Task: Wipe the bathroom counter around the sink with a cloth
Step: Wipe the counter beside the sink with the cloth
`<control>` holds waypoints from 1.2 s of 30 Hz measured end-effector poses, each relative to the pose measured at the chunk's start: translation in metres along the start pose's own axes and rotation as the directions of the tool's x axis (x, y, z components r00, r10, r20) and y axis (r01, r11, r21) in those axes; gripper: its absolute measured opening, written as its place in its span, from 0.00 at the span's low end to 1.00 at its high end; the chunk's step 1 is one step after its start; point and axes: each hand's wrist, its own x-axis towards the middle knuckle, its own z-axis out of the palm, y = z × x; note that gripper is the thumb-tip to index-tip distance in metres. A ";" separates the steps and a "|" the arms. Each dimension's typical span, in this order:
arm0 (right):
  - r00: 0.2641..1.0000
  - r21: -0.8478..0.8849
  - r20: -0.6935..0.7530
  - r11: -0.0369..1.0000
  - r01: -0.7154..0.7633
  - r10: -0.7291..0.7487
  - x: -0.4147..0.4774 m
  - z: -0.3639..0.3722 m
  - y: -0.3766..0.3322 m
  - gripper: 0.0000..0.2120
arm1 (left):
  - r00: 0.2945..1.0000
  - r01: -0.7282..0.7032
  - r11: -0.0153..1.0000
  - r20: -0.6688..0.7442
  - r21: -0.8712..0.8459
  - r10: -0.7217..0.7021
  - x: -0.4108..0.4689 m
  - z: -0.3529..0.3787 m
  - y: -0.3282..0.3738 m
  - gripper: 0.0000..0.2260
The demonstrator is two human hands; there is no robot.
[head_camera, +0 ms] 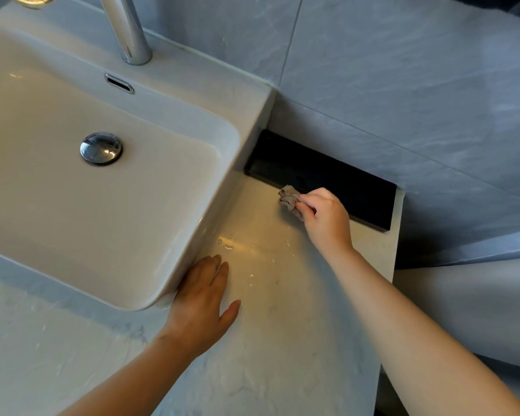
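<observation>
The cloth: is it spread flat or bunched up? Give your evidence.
Bunched up. The cloth is a creased wad pinched by the right hand, at the edge of the black tray.

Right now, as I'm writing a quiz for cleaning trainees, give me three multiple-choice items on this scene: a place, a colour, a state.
1. Where is the cloth? A) in a bucket B) on the counter by the tray C) on the floor
2. What colour is the tray? A) black B) white C) red
3. How is the left hand? A) gripping the cloth B) flat on the counter C) clenched midair
Answers: B, the right hand holds it at the tray's front edge; A, dark against the pale counter; B, it rests flat beside the sink.
</observation>
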 end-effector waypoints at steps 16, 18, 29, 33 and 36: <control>0.998 0.079 -0.067 0.997 0.000 0.006 -0.049 0.039 -0.001 0.10 | 0.997 0.010 1.000 0.081 -0.014 -0.009 0.002 0.000 0.002 0.32; 0.999 0.105 -0.046 0.994 0.006 -0.001 -0.060 0.039 -0.005 0.09 | 0.997 0.004 1.000 0.075 -0.017 -0.003 0.002 0.000 0.001 0.32; 0.985 0.229 -0.074 0.964 -0.133 0.153 -0.063 -0.027 0.006 0.07 | 0.997 -0.008 1.000 0.076 -0.008 0.009 0.003 -0.005 0.001 0.32; 0.992 0.017 -0.068 0.995 -0.102 0.102 -0.033 -0.028 0.045 0.09 | 0.996 -0.031 0.998 0.084 -0.057 0.036 0.003 -0.008 0.007 0.32; 0.992 -0.009 -0.077 0.995 -0.096 0.095 -0.029 -0.015 0.061 0.10 | 0.991 -0.094 0.992 0.085 -0.089 0.101 0.002 -0.007 0.018 0.31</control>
